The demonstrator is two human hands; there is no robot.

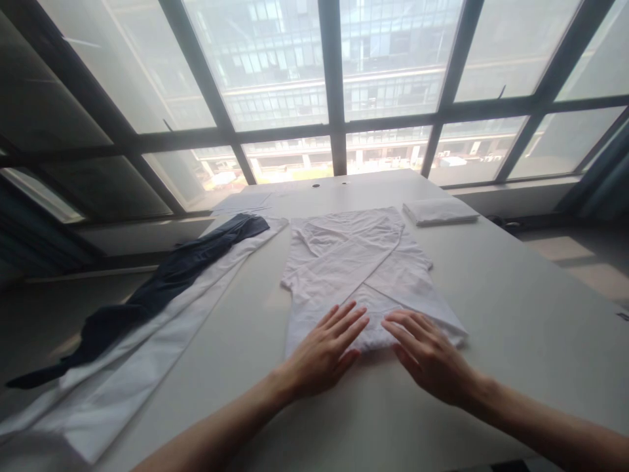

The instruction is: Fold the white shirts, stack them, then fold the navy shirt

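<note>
A white t-shirt (354,262) lies flat in the middle of the grey table (515,314), with its sides folded inward so they cross over each other. My left hand (327,351) rests palm down on the shirt's near edge, fingers spread. My right hand (427,357) lies flat just beside it on the same near edge. Neither hand grips anything.
A dark blue garment (162,282) lies over a long white cloth (147,354) along the table's left side. A folded white cloth (439,211) sits at the far right of the table. Large windows stand behind the table's far edge.
</note>
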